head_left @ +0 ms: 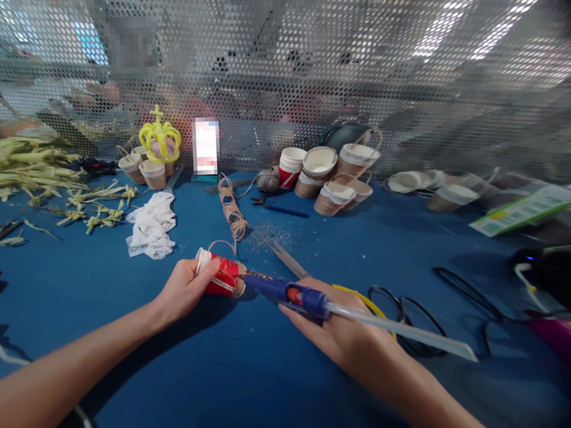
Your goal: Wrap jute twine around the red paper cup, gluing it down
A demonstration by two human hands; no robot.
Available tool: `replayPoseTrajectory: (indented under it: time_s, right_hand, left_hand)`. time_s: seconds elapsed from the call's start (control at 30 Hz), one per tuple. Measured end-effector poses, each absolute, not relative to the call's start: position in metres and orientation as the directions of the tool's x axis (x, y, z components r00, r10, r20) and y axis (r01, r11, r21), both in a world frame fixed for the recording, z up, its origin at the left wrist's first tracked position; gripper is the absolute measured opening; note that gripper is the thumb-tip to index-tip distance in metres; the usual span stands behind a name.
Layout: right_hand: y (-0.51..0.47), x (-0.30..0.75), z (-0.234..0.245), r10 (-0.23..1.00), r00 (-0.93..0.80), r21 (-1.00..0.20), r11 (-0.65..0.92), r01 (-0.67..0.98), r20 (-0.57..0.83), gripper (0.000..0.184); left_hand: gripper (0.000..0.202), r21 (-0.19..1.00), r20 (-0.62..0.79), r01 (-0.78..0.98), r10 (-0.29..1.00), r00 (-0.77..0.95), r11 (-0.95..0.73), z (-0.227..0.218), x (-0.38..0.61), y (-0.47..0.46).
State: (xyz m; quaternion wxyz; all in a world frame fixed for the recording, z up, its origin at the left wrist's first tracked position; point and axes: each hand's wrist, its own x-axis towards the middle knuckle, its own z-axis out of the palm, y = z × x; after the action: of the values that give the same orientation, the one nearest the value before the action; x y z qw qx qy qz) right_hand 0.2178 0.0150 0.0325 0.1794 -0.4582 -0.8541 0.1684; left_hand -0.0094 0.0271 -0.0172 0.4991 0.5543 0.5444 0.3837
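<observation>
My left hand [188, 286] is wrapped round a red paper cup [227, 276] lying on its side, its white rim toward my palm. Twine covers the cup's base end, and a strand of it runs back to a twine bundle [232, 210]. In my right hand [335, 322] is a blue hot glue gun [284, 291], its nozzle at the twine-wrapped end of the cup. A long clear glue stick [404, 330] sticks out of the gun's back. Scissors [289, 259] with yellow handles lie beyond my right hand, partly hidden by it.
Several twine-wrapped cups [329, 197] and a stack of paper cups [291, 160] stand at the back. Pliers [280, 206], a crumpled white cloth [152, 225] and dried husks [23, 162] lie about. A phone [205, 147] leans by the perforated screen. Black cable [463, 288] loops at right.
</observation>
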Motion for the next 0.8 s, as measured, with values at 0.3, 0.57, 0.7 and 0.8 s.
replayPoseTrajectory:
  time_s: [0.3,0.57,0.7,0.8]
  right_hand:
    - [0.016,0.218,0.031,0.854,-0.501,-0.452,0.505,0.735,0.139,0.011]
    - [0.019,0.219,0.025,0.86,-0.459,-0.462,0.507,0.728,0.221,0.01]
    - [0.02,0.22,0.023,0.866,-0.447,-0.434,0.499,0.75,0.224,0.011]
    - [0.022,0.22,0.021,0.864,-0.441,-0.426,0.504,0.751,0.245,0.012]
  left_hand:
    - [0.043,0.971,-0.117,0.222,0.986,0.116,0.089,-0.018,-0.009,0.028]
    - [0.046,0.954,-0.119,0.287,0.988,0.096,0.087,-0.017,-0.009,0.025]
    - [0.044,0.96,-0.078,0.279,0.987,0.142,0.036,-0.015,-0.008,0.024]
    - [0.044,0.96,-0.063,0.28,0.985,0.158,0.016,-0.015,-0.008,0.024]
